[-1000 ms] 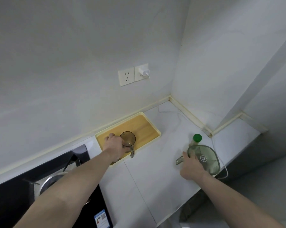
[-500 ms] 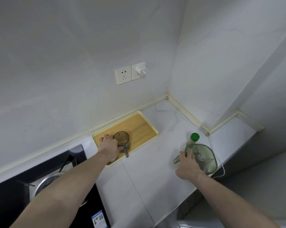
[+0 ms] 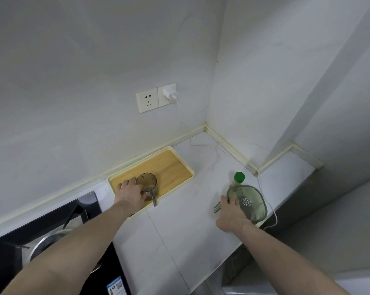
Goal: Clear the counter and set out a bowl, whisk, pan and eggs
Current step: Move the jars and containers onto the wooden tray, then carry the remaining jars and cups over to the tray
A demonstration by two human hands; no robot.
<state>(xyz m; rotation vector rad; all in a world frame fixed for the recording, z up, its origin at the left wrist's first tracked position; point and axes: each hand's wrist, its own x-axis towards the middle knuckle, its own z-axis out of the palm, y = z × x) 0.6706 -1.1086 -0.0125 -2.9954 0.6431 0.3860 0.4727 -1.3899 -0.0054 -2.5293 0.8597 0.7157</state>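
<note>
Head view, left to right: lower left of frame has a black stove top (image 3: 88, 204) with a metal pan (image 3: 45, 241) on it, mostly cut off by the left forearm. Left arm runs diagonally from the bottom-left corner up to centre frame; left hand (image 3: 129, 195) sits palm-down over the near end of a wooden tray (image 3: 171, 167), fingers curled round the side of a smoky transparent cup (image 3: 146, 185) that stands upright on the tray, handle pointing toward the camera. Wall above centre: double socket (image 3: 146, 102) with a white charger (image 3: 169, 92) plugged in, cable dropping to the white counter (image 3: 179, 220). Right arm comes in from the bottom-right corner; right hand (image 3: 231, 213) lies at the left edge of a green translucent lidded container (image 3: 251, 204) near the counter's front-right edge, fingers fairly straight and resting on its lid, thumb side by the spout; can't tell if it's actually gripping. A green-capped bottle (image 3: 238, 178) stands just behind the container.
</note>
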